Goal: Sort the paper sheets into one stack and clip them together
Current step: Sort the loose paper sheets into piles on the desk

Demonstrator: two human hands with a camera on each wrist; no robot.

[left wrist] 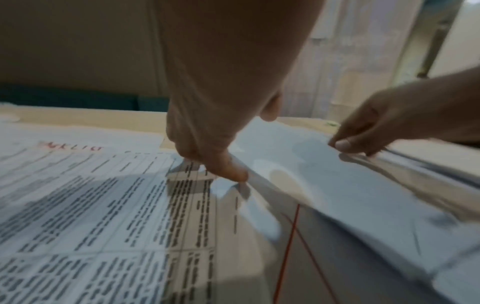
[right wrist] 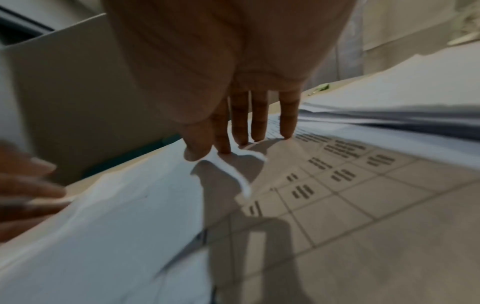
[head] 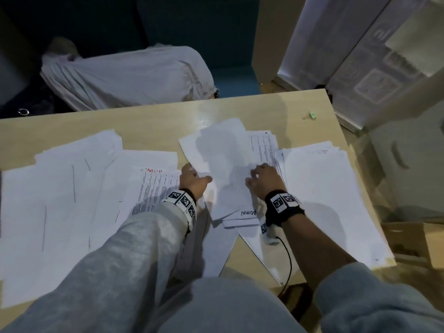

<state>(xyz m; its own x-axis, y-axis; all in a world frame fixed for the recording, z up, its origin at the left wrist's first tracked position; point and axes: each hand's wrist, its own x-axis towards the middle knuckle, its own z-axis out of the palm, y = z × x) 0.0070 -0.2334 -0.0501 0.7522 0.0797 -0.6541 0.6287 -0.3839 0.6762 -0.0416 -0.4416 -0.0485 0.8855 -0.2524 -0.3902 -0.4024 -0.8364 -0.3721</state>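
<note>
Presently both hands work one blank sheet (head: 223, 164) at the middle of the table (head: 156, 121). Left hand (head: 193, 181) pinches its left edge between thumb and fingers. Right hand (head: 264, 179) pinches its right edge, thumb against forefinger, other fingers straight on a printed sheet (right wrist: 363, 185). More sheets lie left and right of the blank sheet. Green clip (head: 311, 115) sits well beyond it, at the table's far right corner.
</note>
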